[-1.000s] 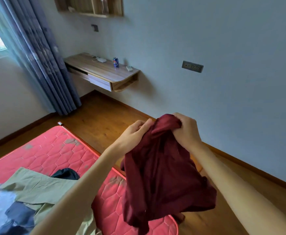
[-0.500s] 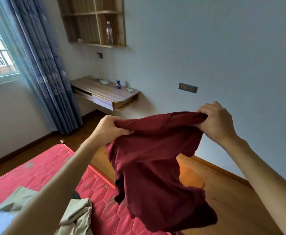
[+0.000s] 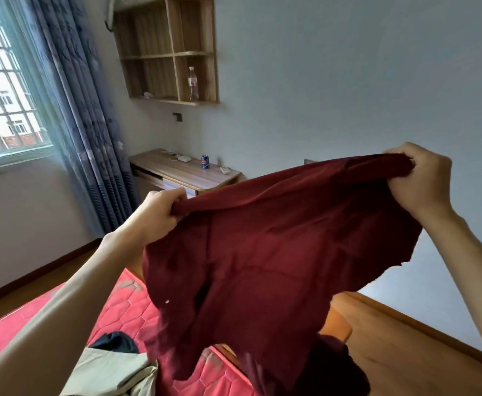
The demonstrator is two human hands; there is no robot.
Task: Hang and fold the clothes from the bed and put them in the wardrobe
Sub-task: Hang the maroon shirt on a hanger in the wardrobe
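left hand point(image 3: 159, 215) and right hand point(image 3: 422, 178) each pinched a top corner of the dark red shirt point(image 3: 262, 267), held stretched in the air above the bed's point(image 3: 119, 315) corner.

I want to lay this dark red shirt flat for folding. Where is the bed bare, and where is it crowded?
Bare red quilted mattress shows between the left forearm, the bed's far edge and the hanging dark red shirt, gripped by the left hand and right hand. Crowded: the near end, where a pale green garment and a dark garment lie.
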